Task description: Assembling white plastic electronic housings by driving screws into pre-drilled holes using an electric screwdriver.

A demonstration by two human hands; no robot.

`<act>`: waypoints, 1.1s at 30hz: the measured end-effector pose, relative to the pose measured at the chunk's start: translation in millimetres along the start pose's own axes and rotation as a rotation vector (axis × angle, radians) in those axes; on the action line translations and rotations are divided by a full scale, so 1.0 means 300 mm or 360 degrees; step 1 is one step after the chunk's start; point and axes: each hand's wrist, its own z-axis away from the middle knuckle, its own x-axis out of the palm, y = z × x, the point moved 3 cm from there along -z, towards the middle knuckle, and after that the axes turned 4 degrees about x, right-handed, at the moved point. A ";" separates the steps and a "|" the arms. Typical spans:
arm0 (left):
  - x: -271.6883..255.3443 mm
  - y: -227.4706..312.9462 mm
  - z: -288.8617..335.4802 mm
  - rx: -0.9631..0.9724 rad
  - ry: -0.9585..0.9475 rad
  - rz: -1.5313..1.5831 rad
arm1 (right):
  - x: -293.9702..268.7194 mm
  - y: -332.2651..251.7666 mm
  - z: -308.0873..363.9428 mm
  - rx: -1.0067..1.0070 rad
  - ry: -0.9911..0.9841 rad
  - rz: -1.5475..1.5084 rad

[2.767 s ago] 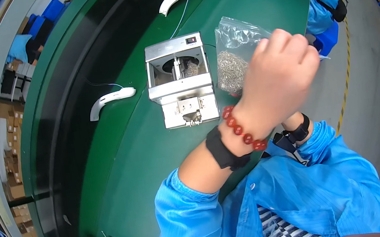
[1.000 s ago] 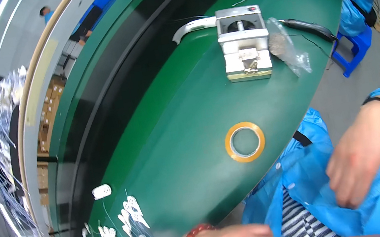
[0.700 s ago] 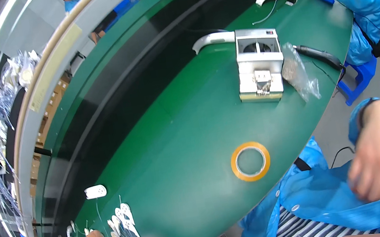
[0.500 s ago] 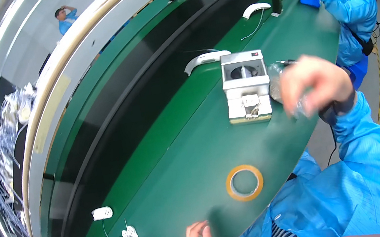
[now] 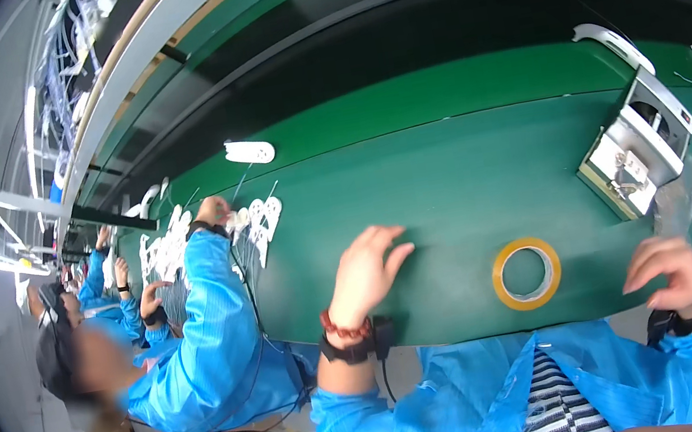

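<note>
My left hand is over the green bench, fingers stretched out and thumb apart, holding nothing. Near the front edge, my right hand has loosely bent fingers apart from the thumb, with nothing visible in them. Between the hands, a roll of yellowish tape lies flat. Beyond my right hand stands a small grey-white box-shaped machine with a dark window and a lighter front part holding small metal bits. A clear plastic bag lies beside it, close to my right fingertips.
To the left, a co-worker in a blue jacket reaches over a pile of white plastic parts. A single white part lies farther back. Curved white pieces rest behind the machine. The bench's front edge runs before me.
My view has swung left. My right hand has come down from beside the machine to the bench's front edge. My left hand has reached farther over the bench.
</note>
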 end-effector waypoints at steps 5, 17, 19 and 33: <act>-0.066 -0.275 -0.159 -0.0035 0.0326 -0.0499 | 0.198 0.100 0.039 0.0588 0.0229 -0.0003; -0.146 -0.905 -0.407 -0.1028 0.0054 -0.1589 | 0.434 0.309 0.157 0.0841 0.1068 0.0531; -0.147 -0.943 -0.392 -0.1066 -0.0020 -0.1448 | 0.447 0.304 0.160 0.0876 0.1011 0.0579; -0.132 -0.502 -0.431 0.0030 0.0948 -0.0342 | 0.458 0.283 0.140 0.0854 0.1007 0.0596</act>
